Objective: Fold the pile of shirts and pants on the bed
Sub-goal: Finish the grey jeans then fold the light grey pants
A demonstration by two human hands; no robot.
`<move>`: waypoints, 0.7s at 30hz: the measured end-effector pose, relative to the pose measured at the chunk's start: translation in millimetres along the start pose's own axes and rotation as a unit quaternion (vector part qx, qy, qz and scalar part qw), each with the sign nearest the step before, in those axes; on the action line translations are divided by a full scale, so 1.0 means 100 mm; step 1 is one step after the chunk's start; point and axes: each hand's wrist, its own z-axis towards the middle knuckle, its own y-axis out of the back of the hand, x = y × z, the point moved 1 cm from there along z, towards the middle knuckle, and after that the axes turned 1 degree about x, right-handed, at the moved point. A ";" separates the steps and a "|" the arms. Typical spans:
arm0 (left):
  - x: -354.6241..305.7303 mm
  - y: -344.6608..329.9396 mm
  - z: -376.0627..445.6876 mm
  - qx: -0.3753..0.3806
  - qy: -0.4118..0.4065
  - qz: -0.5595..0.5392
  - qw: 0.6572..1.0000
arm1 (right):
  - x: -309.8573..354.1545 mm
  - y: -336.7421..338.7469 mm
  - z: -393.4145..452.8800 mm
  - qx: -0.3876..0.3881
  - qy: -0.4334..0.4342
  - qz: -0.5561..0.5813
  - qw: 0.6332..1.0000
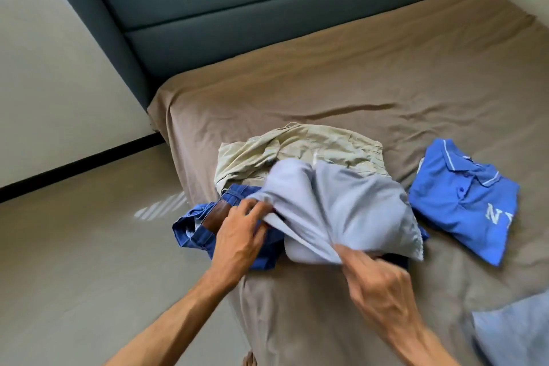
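Right hand (375,279) pinching pale blue shirt's (335,205) near edge; left hand (240,232) gripping its left edge, over blue jeans (202,232), khaki garment (300,148) beyond.

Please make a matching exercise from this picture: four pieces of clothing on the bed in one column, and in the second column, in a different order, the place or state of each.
Things:
1. pale grey garment
2. blue polo shirt
3. khaki garment
4. blue jeans

Places or states:
A. lies apart, to the right of the pile
B. gripped by the left hand and the right hand
C. farthest part of the pile, toward the headboard
D. at the near left of the pile, brown patch showing

Pairs: 1-B, 2-A, 3-C, 4-D
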 end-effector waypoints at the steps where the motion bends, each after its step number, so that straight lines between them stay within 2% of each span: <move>1: -0.03 0.10 -0.14 -0.001 -0.049 0.030 0.998 | 0.02 0.15 -0.28 -0.013 -0.010 0.001 1.000; 5: -0.49 0.70 -0.83 0.047 -0.233 0.108 0.965 | 0.07 0.87 -1.13 -0.066 -0.095 0.017 0.993; 8: -1.14 1.35 -1.25 0.103 -0.304 0.108 0.941 | 0.00 1.73 -1.28 -0.075 -0.144 -0.012 0.987; 11: -2.05 2.10 -1.45 0.116 -0.367 0.121 0.915 | -0.05 2.68 -1.23 -0.076 -0.167 0.019 0.983; 13: -2.70 2.63 -1.52 0.104 -0.375 0.127 0.913 | -0.16 3.40 -1.19 -0.097 -0.170 0.053 0.979; 16: -3.66 3.38 -1.85 0.058 -0.319 0.054 0.944 | -0.17 4.66 -1.23 -0.171 -0.163 0.083 0.968; 18: -4.02 3.66 -1.95 0.113 -0.240 -0.050 0.963 | -0.22 5.25 -1.10 -0.191 -0.178 0.146 0.954; 19: -4.21 3.76 -2.08 0.150 -0.219 -0.098 0.959 | -0.24 5.60 -1.12 -0.198 -0.196 0.170 0.945; 21: -4.51 3.88 -2.40 0.184 -0.218 -0.110 0.952 | -0.36 6.24 -1.31 -0.237 -0.240 0.179 0.924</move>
